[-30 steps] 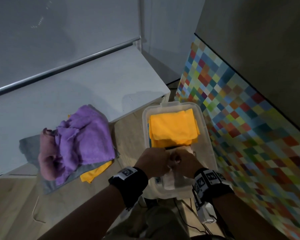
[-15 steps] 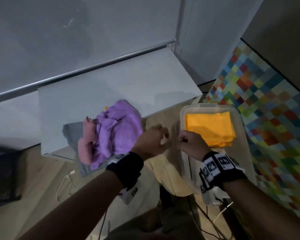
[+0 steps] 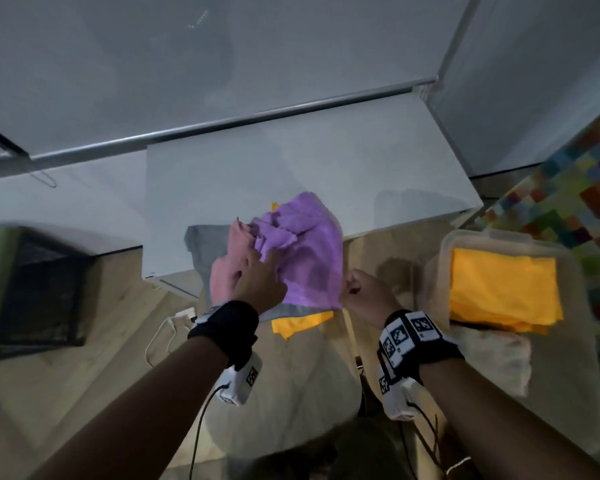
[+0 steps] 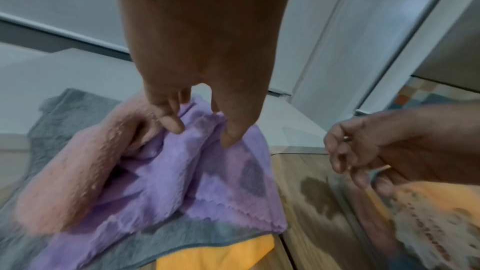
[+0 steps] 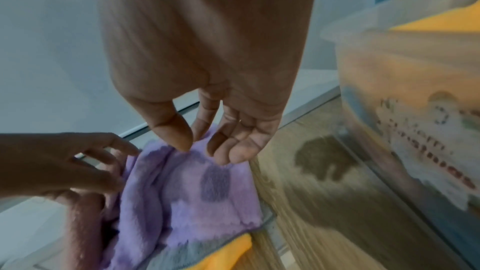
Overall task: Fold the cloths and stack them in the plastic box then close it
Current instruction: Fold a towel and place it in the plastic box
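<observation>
A loose pile of cloths hangs over the white table's near edge: a purple cloth [image 3: 305, 258] on top, a pink cloth [image 3: 224, 271] to its left, a grey cloth [image 3: 205, 242] and an orange cloth [image 3: 300, 323] underneath. My left hand [image 3: 257, 268] lies with straight fingers on the purple cloth [image 4: 182, 171], its fingertips [image 4: 172, 125] touching the fabric. My right hand [image 3: 352, 289] hovers at that cloth's right edge, loosely curled and holding nothing [image 5: 205, 147]. The clear plastic box [image 3: 492, 236] stands on the floor to the right, lidless, with a folded orange cloth [image 3: 503, 289] inside.
The white table [image 3: 291, 168] runs back to a wall with a metal rail. A dark crate [image 3: 39, 289] sits on the left, and a white cable [image 3: 160, 337] lies on the wooden floor. A multicoloured checked mat [image 3: 568, 209] lies beyond the box.
Both hands have left the near end of the box and moved left to the cloth pile. The left hand now touches the purple cloth. The head view has swung left.
</observation>
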`<control>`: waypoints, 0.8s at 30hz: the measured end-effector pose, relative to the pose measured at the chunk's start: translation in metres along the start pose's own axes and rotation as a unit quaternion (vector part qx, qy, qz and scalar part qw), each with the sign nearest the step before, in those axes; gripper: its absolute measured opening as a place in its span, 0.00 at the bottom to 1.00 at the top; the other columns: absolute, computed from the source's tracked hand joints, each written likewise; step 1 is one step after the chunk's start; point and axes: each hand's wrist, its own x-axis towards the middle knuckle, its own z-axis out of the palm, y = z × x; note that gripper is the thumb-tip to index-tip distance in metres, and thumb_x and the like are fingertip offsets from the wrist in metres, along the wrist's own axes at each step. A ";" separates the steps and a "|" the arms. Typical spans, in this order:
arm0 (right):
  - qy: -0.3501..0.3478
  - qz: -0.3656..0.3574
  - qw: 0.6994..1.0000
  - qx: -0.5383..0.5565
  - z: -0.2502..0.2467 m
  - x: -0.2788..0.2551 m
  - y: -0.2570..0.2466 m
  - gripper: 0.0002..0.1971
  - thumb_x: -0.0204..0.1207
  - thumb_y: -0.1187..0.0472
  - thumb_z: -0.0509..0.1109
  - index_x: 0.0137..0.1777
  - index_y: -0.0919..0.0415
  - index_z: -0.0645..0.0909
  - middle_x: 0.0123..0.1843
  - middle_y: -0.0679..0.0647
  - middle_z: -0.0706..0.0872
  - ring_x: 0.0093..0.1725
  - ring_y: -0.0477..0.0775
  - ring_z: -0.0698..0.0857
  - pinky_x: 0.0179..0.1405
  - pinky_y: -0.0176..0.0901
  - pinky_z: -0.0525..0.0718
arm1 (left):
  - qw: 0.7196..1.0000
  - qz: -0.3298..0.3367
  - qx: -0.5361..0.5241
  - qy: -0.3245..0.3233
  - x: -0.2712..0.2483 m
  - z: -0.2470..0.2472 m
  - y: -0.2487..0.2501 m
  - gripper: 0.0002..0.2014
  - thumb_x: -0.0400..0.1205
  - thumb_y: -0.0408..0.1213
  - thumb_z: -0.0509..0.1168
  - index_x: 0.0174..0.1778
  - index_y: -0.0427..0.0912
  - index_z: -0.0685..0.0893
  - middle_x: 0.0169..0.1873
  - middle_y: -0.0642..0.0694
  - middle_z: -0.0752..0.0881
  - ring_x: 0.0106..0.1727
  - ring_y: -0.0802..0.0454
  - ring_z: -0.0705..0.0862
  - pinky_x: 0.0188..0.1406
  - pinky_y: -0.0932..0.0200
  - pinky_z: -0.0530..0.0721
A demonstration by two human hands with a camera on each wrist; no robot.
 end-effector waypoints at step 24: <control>-0.230 -0.049 0.972 0.013 0.075 0.013 -0.004 0.35 0.59 0.54 0.75 0.68 0.37 0.73 0.57 0.44 0.87 0.57 0.46 0.86 0.60 0.43 0.82 | 0.816 -0.247 -0.521 0.037 -0.071 0.021 -0.017 0.16 0.68 0.44 0.66 0.51 0.52 0.88 0.46 0.44 0.91 0.44 0.50 0.86 0.46 0.54 0.82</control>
